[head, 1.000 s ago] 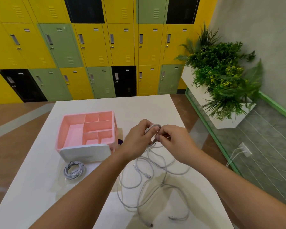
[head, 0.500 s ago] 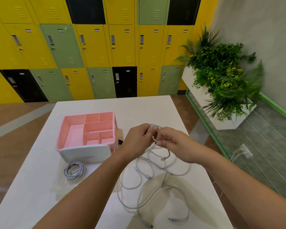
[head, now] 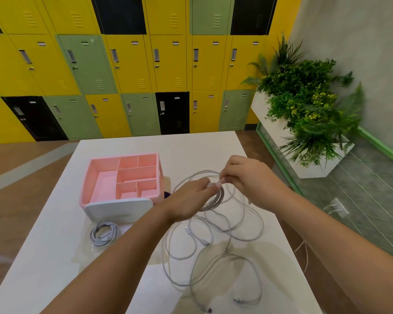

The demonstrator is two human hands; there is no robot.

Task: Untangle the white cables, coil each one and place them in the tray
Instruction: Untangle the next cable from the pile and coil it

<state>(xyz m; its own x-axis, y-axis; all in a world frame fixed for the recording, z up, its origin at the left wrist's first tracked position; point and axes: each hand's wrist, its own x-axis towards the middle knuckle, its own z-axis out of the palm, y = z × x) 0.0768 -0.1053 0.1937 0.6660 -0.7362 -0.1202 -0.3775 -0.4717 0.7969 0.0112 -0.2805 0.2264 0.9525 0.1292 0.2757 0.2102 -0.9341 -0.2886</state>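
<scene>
my left grip (head: 191, 198) holds the half-wound coil (head: 216, 201) so its loops can't spring apart. my right grip (head: 250, 180) pinches the same cable (head: 218, 184) to feed a turn. the tangle (head: 213, 252) lies on the bench (head: 55, 257), right of the tray (head: 86, 180).

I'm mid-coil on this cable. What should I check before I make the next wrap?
1. Left hand grips the started coil: ok.
2. Right hand pinches the started coil's strand at its top, ready to feed: ok.
3. Trailing length free of the loose cables: not ok, the loops cross one another on the table.
4. Tray ready to receive: ok, the visible compartments hold no cable.
5. Finished coil in the tray: not ok, it lies on the table in front of it.
6. Which loose connector belongs to the held cable: cannot tell.
</scene>
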